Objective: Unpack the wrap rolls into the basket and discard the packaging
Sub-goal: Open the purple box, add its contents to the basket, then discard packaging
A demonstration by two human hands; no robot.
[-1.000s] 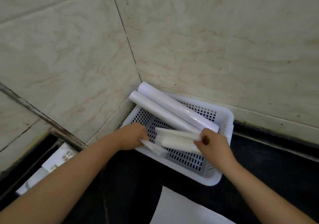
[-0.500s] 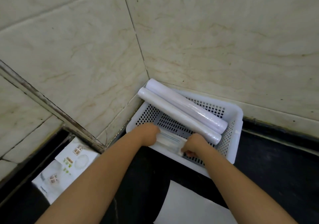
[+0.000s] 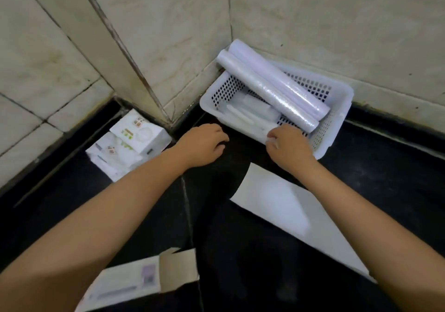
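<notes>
A white perforated basket (image 3: 337, 124) sits in the corner against the tiled walls. Two long wrap rolls (image 3: 272, 83) lie diagonally across it, their far ends resting on the rim. Smaller white packs (image 3: 250, 114) lie flat on the basket floor near its front wall. My right hand (image 3: 287, 146) rests at the basket's front rim, fingers curled beside the small packs; whether it grips one is unclear. My left hand (image 3: 203, 144) hovers over the dark counter just left of the basket, fingers curled, holding nothing I can see. An opened cardboard box (image 3: 142, 280) lies at the bottom edge.
A white sheet (image 3: 296, 213) lies on the black counter under my right forearm. White printed boxes (image 3: 134, 140) are stacked at the left by the wall. Tiled walls close in the back and left sides.
Both hands have drawn back out of the basket toward its front rim, leaving the small packs lying inside. The view has tilted down, bringing the cardboard box into sight.
</notes>
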